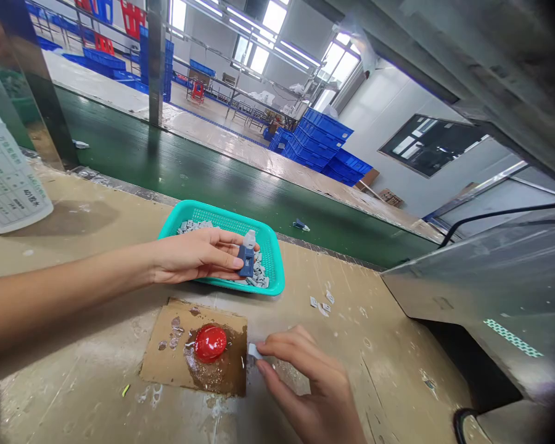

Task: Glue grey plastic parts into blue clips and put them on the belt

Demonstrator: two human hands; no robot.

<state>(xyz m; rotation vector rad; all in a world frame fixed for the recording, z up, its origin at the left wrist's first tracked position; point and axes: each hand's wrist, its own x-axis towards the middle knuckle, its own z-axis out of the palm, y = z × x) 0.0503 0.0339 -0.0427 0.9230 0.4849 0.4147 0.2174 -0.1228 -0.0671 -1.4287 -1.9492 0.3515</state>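
Observation:
My left hand [203,253] is closed on a small dark blue plastic part [246,262] with a pale grey nozzle-like tip [249,238], held above a teal plastic basket [277,265]. Many small grey plastic pieces [259,274] lie in the basket, partly hidden by that hand. Between thumb and forefinger, my right hand [309,382] pinches a small light grey piece [254,351]. It is just right of a brown cardboard sheet [161,364]. On the wet, stained cardboard sits a shiny red round object [210,343].
Several loose grey pieces [326,305] lie right of the basket. A white labelled bottle [12,179] stands at the left. Beyond the worktable [97,246] runs a green conveyor belt [203,166], carrying a blue-and-grey part [300,225]. A metal panel [485,277] borders the right side.

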